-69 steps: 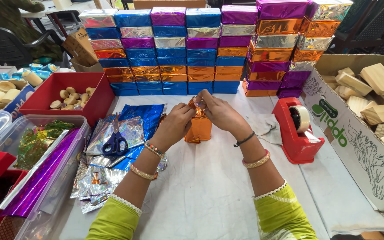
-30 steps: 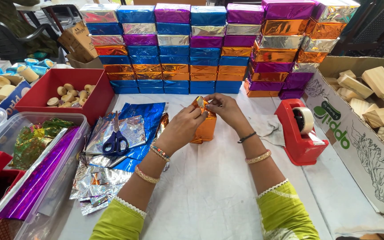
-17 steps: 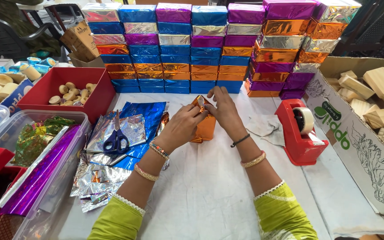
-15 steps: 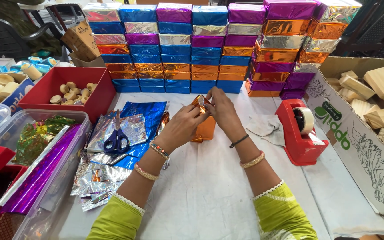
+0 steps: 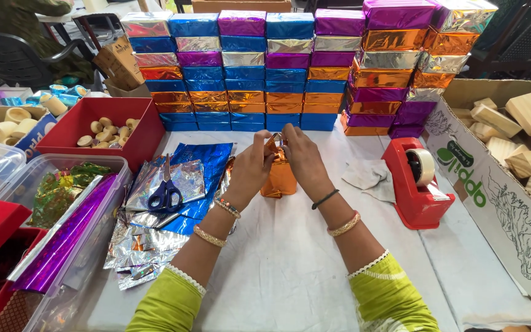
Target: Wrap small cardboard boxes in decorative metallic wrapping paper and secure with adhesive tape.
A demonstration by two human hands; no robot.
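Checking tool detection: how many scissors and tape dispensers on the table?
2: blue-handled scissors on the foil sheets left of the hands; red tape dispenser to their right. More may be hidden in bins.

glossy crinkled orange foil wraps the small block (image 5: 279,179). shiny metallic foil sheets in blue and silver (image 5: 173,190) lie on a matt white cloth table cover (image 5: 290,270). the red tape dispenser (image 5: 414,184) looks like smooth plastic, the pale blocks (image 5: 523,138) raw wood.
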